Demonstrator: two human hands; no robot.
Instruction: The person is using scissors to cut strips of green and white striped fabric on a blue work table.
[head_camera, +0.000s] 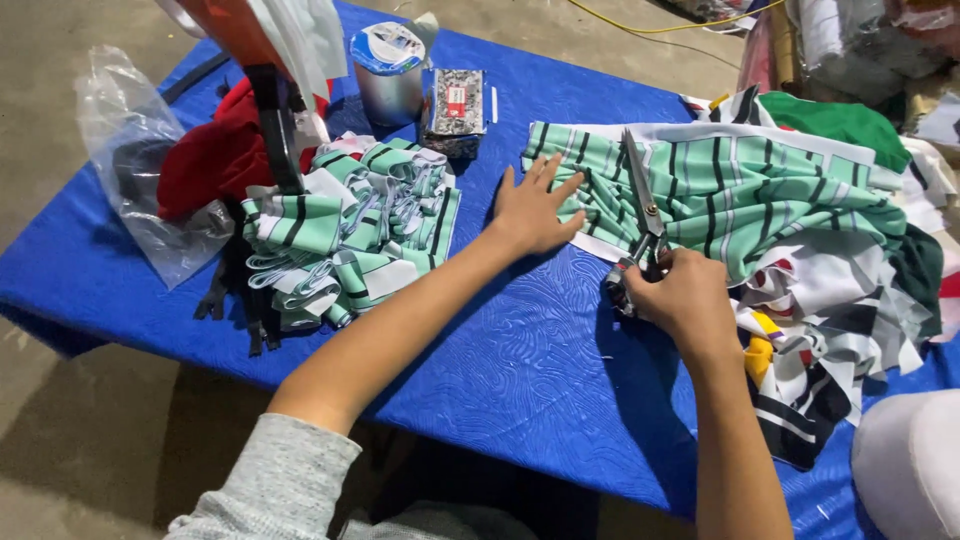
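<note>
Scissors (645, 215) are pointing away from the person, their blades lying over the green striped fabric (720, 185) on the blue table (500, 340). The right hand (675, 295) is gripping their handles, fingers closed around them. Left of the scissors, the left hand (530, 210) is pressing flat, fingers spread, on the fabric's edge. Farther left, cut striped strips (350, 235) are piling up; the blades are possibly parted, though that is hard to judge.
</note>
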